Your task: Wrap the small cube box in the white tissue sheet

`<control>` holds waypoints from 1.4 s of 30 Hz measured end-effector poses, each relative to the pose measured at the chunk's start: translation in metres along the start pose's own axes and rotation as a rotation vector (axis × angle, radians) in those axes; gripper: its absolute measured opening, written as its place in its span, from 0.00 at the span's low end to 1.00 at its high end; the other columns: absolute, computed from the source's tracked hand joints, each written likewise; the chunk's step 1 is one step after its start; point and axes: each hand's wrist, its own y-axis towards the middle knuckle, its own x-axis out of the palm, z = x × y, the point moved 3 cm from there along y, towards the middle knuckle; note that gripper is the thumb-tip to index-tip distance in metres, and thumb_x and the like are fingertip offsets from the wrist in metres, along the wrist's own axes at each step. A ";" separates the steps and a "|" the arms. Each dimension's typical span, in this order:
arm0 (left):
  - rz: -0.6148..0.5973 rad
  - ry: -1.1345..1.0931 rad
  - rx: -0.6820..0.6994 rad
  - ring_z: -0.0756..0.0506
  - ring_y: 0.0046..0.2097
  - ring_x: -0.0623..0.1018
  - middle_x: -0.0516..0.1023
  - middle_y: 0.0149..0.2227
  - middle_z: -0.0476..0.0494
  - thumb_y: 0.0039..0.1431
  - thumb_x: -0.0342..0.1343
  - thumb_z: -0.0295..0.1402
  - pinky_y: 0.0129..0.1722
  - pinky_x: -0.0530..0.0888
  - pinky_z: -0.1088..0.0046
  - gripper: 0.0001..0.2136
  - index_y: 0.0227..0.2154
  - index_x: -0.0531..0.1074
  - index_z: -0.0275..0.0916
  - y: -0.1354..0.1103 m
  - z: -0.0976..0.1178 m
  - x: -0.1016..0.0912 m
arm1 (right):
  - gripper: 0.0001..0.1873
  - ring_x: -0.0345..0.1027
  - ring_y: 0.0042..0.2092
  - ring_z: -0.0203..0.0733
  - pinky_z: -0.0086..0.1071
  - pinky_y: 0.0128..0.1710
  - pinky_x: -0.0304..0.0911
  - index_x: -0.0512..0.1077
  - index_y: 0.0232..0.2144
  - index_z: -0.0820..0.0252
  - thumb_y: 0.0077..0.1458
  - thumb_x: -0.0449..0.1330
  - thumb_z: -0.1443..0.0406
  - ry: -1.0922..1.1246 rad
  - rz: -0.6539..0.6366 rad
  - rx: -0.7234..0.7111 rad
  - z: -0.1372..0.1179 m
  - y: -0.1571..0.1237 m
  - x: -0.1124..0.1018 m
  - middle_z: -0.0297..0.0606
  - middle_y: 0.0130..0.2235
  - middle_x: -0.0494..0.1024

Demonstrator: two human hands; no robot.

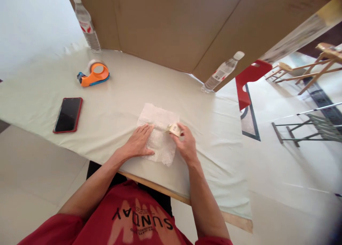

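A sheet of white bubble wrap [159,118] lies on the pale cloth-covered table [120,95] in front of me. My left hand [139,142] lies flat on its left part with the fingers stretched out, pressing it down. My right hand [184,142] sits at the sheet's right edge, fingers pinched around a small cream-coloured object [175,129] that I cannot name. That object touches the bubble wrap.
A red phone [68,114] lies to the left. An orange tape dispenser [94,74] sits further back. Two water bottles [86,22] [222,72] stand against a folded cardboard screen [181,24]. A red chair [248,82] and wooden frames [307,68] stand at the right.
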 end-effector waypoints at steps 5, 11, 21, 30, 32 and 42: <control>0.040 0.016 -0.018 0.29 0.72 0.54 0.57 0.70 0.26 0.49 0.66 0.47 0.69 0.55 0.49 0.49 0.68 0.50 0.35 -0.001 0.003 0.003 | 0.28 0.71 0.52 0.53 0.48 0.48 0.71 0.69 0.54 0.61 0.54 0.60 0.53 -0.178 0.148 0.206 0.061 -0.009 -0.057 0.51 0.52 0.76; 0.051 0.050 -0.020 0.28 0.72 0.54 0.57 0.70 0.26 0.49 0.66 0.46 0.69 0.54 0.49 0.47 0.68 0.51 0.35 0.001 0.006 0.006 | 0.29 0.62 0.62 0.59 0.59 0.61 0.59 0.67 0.58 0.61 0.57 0.61 0.55 -0.315 0.340 0.011 0.029 -0.023 -0.068 0.55 0.59 0.71; 0.081 0.098 -0.001 0.28 0.71 0.57 0.59 0.69 0.24 0.49 0.65 0.49 0.69 0.55 0.49 0.46 0.67 0.54 0.31 0.001 0.003 0.007 | 0.44 0.53 0.69 0.64 0.57 0.64 0.55 0.64 0.64 0.58 0.50 0.67 0.47 -0.359 -0.454 -0.196 -0.024 -0.009 0.027 0.53 0.67 0.64; 0.168 0.005 -0.006 0.32 0.70 0.61 0.64 0.67 0.28 0.58 0.58 0.41 0.68 0.59 0.51 0.35 0.66 0.56 0.34 -0.003 -0.005 0.001 | 0.43 0.55 0.69 0.60 0.55 0.65 0.54 0.66 0.62 0.58 0.50 0.66 0.43 -0.303 -0.420 -0.193 -0.003 -0.009 0.027 0.52 0.66 0.65; 0.157 0.004 -0.004 0.32 0.70 0.60 0.64 0.67 0.29 0.58 0.59 0.42 0.68 0.59 0.51 0.35 0.66 0.57 0.35 -0.004 -0.006 0.001 | 0.36 0.59 0.67 0.57 0.53 0.64 0.55 0.68 0.60 0.58 0.54 0.64 0.47 -0.272 -0.295 -0.200 0.001 -0.009 0.014 0.52 0.64 0.68; 0.146 0.019 0.004 0.31 0.71 0.58 0.61 0.68 0.30 0.53 0.62 0.44 0.69 0.57 0.51 0.41 0.67 0.53 0.38 -0.006 -0.012 0.006 | 0.29 0.72 0.49 0.56 0.54 0.52 0.65 0.70 0.52 0.61 0.53 0.60 0.51 -0.316 0.143 0.237 0.075 -0.019 -0.066 0.52 0.49 0.79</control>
